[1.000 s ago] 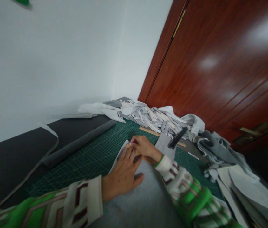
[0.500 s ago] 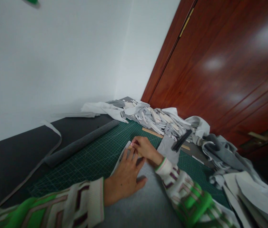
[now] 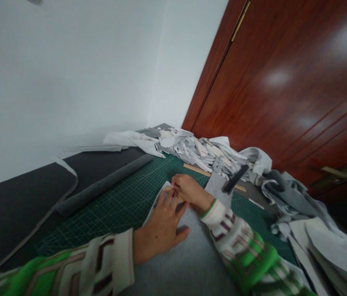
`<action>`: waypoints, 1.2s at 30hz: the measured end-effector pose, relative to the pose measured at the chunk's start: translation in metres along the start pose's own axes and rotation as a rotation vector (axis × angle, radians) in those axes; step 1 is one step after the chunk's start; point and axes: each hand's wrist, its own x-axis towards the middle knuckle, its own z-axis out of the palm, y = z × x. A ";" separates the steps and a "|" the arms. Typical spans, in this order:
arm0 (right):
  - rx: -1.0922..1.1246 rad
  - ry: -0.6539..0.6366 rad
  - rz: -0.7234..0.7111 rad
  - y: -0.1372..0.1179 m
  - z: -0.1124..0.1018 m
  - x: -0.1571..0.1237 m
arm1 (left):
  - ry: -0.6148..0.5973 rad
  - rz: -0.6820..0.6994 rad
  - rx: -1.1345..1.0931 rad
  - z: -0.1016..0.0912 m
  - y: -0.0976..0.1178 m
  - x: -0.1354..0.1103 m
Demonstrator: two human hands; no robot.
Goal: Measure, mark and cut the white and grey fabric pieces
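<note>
My left hand [image 3: 161, 228] lies flat with fingers spread on a grey fabric sheet [image 3: 188, 263], its fingertips on a small tan piece [image 3: 170, 189] at the sheet's far corner. My right hand [image 3: 189, 190] is curled just beyond it, fingertips pinched together at the tan piece's far end; what sits between them is hidden. Both rest over a green cutting mat [image 3: 120, 201]. Both sleeves are green and white patterned.
A rolled dark grey felt [image 3: 105, 185] lies left of the mat. A pile of grey and white scraps [image 3: 198, 150], a wooden ruler [image 3: 195, 169] and a black tool [image 3: 234, 179] lie behind. Cut grey pieces [image 3: 330, 246] stack at right by a brown door [image 3: 284, 82].
The view has shifted slightly. My left fingers have slid a little forward onto the tan piece; my right hand stays pinched at the same corner.
</note>
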 end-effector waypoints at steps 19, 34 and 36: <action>-0.225 -0.164 0.037 -0.009 -0.021 -0.024 | -0.036 0.000 0.054 -0.007 0.002 0.005; -0.264 -0.220 0.131 -0.001 -0.025 -0.062 | -0.023 0.018 0.077 -0.003 0.000 0.004; -0.271 -0.221 0.150 0.000 -0.025 -0.067 | -0.022 0.016 0.069 -0.004 0.000 0.004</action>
